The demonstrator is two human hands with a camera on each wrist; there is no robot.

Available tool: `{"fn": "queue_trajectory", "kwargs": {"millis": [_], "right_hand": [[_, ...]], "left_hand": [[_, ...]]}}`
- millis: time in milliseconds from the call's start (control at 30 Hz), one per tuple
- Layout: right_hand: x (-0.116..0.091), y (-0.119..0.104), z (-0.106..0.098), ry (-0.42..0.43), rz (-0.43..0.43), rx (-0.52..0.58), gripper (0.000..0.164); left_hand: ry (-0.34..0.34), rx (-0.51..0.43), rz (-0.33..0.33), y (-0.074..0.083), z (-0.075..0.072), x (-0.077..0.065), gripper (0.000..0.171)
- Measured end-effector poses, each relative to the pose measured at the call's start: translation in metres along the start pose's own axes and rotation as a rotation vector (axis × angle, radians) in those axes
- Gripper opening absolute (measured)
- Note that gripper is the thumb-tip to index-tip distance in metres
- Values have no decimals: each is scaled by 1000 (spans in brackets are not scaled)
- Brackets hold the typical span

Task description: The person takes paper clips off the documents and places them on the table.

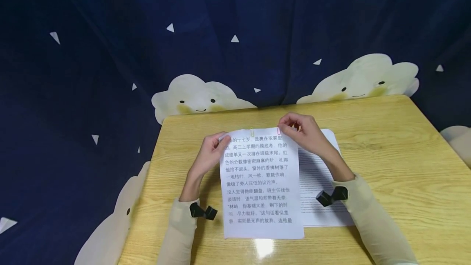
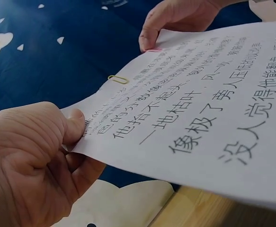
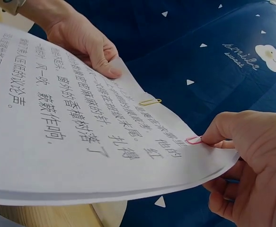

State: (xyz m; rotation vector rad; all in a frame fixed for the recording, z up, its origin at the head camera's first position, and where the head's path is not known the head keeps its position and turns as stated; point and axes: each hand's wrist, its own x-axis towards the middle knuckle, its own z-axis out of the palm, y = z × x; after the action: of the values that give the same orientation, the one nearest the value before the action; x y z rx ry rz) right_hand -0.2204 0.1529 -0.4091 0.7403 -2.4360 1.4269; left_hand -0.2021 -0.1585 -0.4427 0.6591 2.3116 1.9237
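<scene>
A stack of printed sheets [image 1: 259, 183] hangs raised above the table, its top edge toward the back. My left hand [image 1: 213, 152] grips its top left corner, thumb in front and fingers behind. A yellow paper clip [image 2: 118, 79] sits on the top edge between the hands. Farther right on that edge is a pink paper clip [image 3: 193, 140]. My right hand [image 1: 303, 132] pinches the pink clip's end at the paper's edge, with the thumb on the printed side and fingers curled behind. In the right wrist view, the lower edge shows more than one layer of paper.
Another printed sheet [image 1: 320, 187] in small type lies on the wooden table [image 1: 390, 167], partly covered by the raised stack and right forearm. A dark blue curtain [image 1: 206, 15] with white triangles and clouds hangs behind the table. Each wrist carries a small black camera.
</scene>
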Motion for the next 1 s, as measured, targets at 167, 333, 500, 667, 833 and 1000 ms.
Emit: {"fn": "queue_trajectory", "kwargs": {"millis": [167,333,500,667,833,1000], "right_hand": [[-1,-2,1,21,15,6,4],[-2,-4,1,32,29,14,3],[0,-3,1,41,31,25,5],[-1,-2,4,55,27,25,5],[0,-5,5,70,30,21,6],[0,-26,0,72,18,28,5]], "left_hand": [[5,24,8,-1,1,0,29],[13,43,-16,0,1,0,26],[5,49,-36,1,1,1,24],[-1,49,-37,1,0,0,23],[17,78,-6,-2,1,0,25],[16,57,10,-5,3,1,28]]}}
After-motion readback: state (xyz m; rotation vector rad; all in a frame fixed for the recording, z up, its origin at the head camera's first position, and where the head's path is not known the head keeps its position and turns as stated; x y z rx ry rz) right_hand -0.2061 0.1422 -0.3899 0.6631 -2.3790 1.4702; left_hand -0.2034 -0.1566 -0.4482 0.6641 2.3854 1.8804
